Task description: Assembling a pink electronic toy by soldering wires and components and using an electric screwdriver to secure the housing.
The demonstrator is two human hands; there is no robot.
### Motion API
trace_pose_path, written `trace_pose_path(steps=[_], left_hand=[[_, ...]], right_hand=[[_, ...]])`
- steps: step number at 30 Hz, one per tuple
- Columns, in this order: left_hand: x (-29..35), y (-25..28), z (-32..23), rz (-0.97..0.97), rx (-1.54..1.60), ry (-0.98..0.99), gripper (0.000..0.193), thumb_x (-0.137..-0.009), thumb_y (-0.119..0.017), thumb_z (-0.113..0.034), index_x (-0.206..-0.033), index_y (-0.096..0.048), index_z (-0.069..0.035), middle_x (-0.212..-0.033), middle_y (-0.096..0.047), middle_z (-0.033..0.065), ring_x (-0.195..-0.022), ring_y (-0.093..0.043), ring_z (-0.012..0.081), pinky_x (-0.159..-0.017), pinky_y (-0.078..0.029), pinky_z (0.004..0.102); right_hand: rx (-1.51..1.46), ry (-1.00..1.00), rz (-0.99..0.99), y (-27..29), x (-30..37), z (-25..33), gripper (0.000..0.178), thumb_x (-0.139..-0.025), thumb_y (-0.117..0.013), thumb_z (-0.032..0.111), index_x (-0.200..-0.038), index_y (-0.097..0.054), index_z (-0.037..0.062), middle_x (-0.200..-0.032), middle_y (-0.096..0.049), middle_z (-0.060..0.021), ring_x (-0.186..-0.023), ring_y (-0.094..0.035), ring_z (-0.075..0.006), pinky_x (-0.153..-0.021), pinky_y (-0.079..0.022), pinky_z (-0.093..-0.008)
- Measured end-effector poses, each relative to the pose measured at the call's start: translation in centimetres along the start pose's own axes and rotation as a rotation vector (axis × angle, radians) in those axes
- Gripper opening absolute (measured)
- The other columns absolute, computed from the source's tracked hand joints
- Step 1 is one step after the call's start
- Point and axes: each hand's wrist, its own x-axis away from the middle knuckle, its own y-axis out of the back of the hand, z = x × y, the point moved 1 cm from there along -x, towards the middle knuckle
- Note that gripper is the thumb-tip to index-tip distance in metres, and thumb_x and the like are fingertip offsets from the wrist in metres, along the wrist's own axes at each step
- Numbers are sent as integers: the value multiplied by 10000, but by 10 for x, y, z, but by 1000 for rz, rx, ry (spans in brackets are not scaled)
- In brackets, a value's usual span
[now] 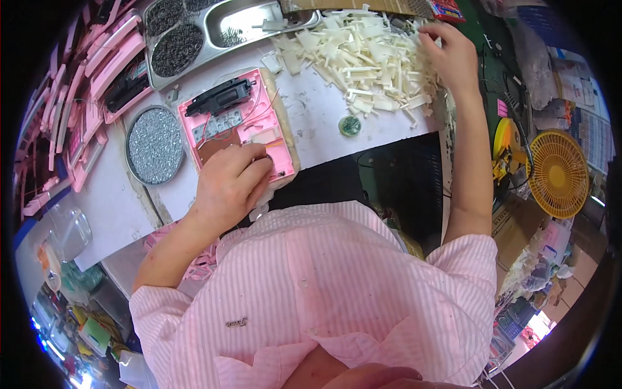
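Observation:
My left hand rests over the near part of a pink plastic casing, its fingers bent and pressed together. What they hold, if anything, is hidden beneath them. Inside the casing sit a black elongated module, a grey metal plate, a brown board and thin red wires. The casing lies on a pale, worn pad. At the right side of a heap of cream-white plastic pieces, my right hand has its fingers curled with thumb and fingertips close together. Anything between them is too small to make out.
A round dish of small silvery parts stands left of the casing. Behind it is a metal tray with dark springs or screws. Pink casings are stacked far left. A small green-tinted round container sits near the table edge; a yellow fan stands right.

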Motion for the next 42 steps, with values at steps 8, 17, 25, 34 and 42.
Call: trace_pose_path(steps=[8, 17, 25, 34, 42], left_hand=[[16, 5, -4, -100, 10, 45, 232, -765, -756, -57, -983, -678, -56, -945, -650, 100, -809, -637, 273, -671, -496, 373], [-59, -1, 4, -15, -148, -26, 97, -740, -712, -111, -817, -658, -87, -831, -633, 57, -775, -621, 255, -697, -464, 403], [-103, -39, -11, 483, -477, -25, 67, -700, -689, -84, -750, -715, -121, -737, -696, 69, -817, -666, 231, -769, -446, 383], [-103, -45, -15, 566, -512, -114, 61, -694, -684, -85, -741, -713, -111, -746, -704, 78, -809, -657, 236, -682, -460, 365], [-101, -50, -16, 514, -574, -119, 81, -711, -676, -113, -789, -674, -93, -768, -672, 69, -858, -629, 221, -689, -494, 344]], right_hand=[[523, 0, 387, -35, -55, 31, 258, -877, -657, 281, -1075, -750, 144, -1012, -728, -153, -968, -693, -338, -795, -523, -453], [273, 25, 313, -37, -67, 32, 262, -685, -749, 154, -911, -762, 23, -835, -696, -236, -835, -692, -368, -776, -527, -452], [-630, -125, 45, 0, 15, -16, 262, -893, -700, 131, -1128, -654, 24, -986, -684, -52, -877, -635, -126, -767, -486, -277], [-1404, -552, 291, -17, 146, 87, 283, -946, -630, 41, -1220, -602, -24, -1058, -717, -154, -911, -696, -180, -789, -567, -280], [-1312, -607, 185, -23, 154, 88, 177, -948, -654, 53, -1101, -632, -33, -1007, -716, -105, -827, -674, -123, -727, -563, -263]])
